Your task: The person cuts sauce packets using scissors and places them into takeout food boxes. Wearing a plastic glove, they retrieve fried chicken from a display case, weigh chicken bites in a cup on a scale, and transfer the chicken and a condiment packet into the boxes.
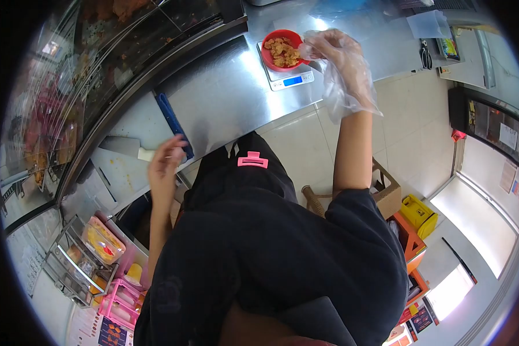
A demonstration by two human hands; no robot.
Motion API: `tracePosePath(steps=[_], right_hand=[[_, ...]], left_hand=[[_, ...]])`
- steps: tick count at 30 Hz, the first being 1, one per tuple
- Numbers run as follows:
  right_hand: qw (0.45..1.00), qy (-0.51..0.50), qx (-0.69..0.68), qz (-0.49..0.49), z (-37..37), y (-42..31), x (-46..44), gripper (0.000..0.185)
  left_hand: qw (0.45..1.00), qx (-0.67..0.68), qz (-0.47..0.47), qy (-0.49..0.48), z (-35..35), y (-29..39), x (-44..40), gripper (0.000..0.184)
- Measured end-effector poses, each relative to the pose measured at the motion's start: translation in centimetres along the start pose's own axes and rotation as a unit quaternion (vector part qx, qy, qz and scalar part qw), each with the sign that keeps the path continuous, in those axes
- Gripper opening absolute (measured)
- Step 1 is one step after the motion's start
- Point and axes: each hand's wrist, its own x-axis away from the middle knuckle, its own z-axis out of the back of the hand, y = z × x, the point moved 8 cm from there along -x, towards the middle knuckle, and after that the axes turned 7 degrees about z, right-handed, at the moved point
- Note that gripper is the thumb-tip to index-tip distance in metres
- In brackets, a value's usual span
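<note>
A clear plastic glove covers my right hand [334, 51], whose fingers are pressed together at the right rim of a red bowl [267, 56]. Brown fried pieces [282, 52] lie in the bowl, which stands on a small scale [277, 86] with a lit blue display. What the gloved fingers hold, if anything, is too small to make out. My bare left hand [168, 157] is blurred, over the edge of the white cutting board [135, 124], near the blue strip [170, 118] and the white handle of a cleaver [121, 145].
A steel counter [219, 86] runs across the top, with a glass display case [92, 75] along its left. Black scissors [425, 55] lie at the right end. A cardboard box [389, 199] and yellow case [416, 216] are at lower right, a wire rack [69, 265] at lower left.
</note>
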Motion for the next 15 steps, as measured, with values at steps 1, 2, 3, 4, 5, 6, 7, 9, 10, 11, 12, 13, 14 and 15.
tracePosePath(steps=[1, 2, 3, 4, 5, 6, 7, 9, 10, 11, 12, 13, 14, 15], right_hand=[[0.999, 0.018, -0.033, -0.001, 0.4, -0.1, 0.7, 0.033], [0.997, 0.036, -0.067, -0.001, 0.8, 0.0, 1.3, 0.033], [0.994, 0.054, -0.1, -0.001, 1.2, 0.2, 1.8, 0.032], [0.988, 0.061, -0.141, 0.008, 1.4, 0.6, 2.2, 0.033], [0.981, 0.067, -0.181, 0.018, 1.6, 1.2, 2.5, 0.033], [0.972, 0.074, -0.221, 0.028, 1.8, 1.4, 2.8, 0.033], [0.971, 0.072, -0.229, 0.017, 1.7, 1.5, 2.9, 0.034], [0.967, 0.068, -0.245, -0.004, 1.5, 1.4, 3.4, 0.035], [0.974, 0.057, -0.221, 0.014, 1.6, 1.1, 3.7, 0.036], [0.979, 0.043, -0.197, 0.033, 1.6, 0.8, 3.9, 0.037], [0.983, 0.022, -0.175, 0.054, 1.1, 0.2, 3.9, 0.039], [0.984, 0.017, -0.171, 0.044, 0.7, -0.4, 4.2, 0.04], [0.984, -0.002, -0.175, 0.04, -0.1, -1.3, 4.7, 0.041], [0.986, 0.0, -0.165, 0.033, -0.7, -1.8, 5.3, 0.042]], left_hand=[[0.996, -0.023, -0.026, 0.078, 2.6, 0.4, -0.1, 0.028], [0.985, -0.046, -0.052, 0.156, 5.4, 0.9, 0.0, 0.028], [0.968, -0.065, -0.082, 0.229, 8.3, 1.7, 0.2, 0.028], [0.943, -0.083, -0.111, 0.301, 11.3, 2.7, 0.6, 0.028], [0.911, -0.091, -0.152, 0.372, 14.1, 4.0, 1.3, 0.029], [0.872, -0.096, -0.192, 0.439, 16.8, 5.3, 2.2, 0.029], [0.836, -0.083, -0.231, 0.49, 19.1, 6.6, 3.1, 0.03], [0.765, -0.097, -0.296, 0.564, 22.9, 9.8, 4.9, 0.032], [0.731, -0.126, -0.32, 0.59, 24.5, 10.9, 5.6, 0.032], [0.729, -0.156, -0.322, 0.584, 26.6, 10.7, 5.1, 0.033], [0.72, -0.189, -0.323, 0.584, 29.4, 10.6, 4.5, 0.033], [0.702, -0.225, -0.324, 0.593, 32.8, 11.0, 4.8, 0.034], [0.63, -0.384, -0.34, 0.583, 34.4, 10.5, 4.3, 0.033], [0.661, -0.309, -0.296, 0.616, 32.7, 12.0, 4.6, 0.033]])
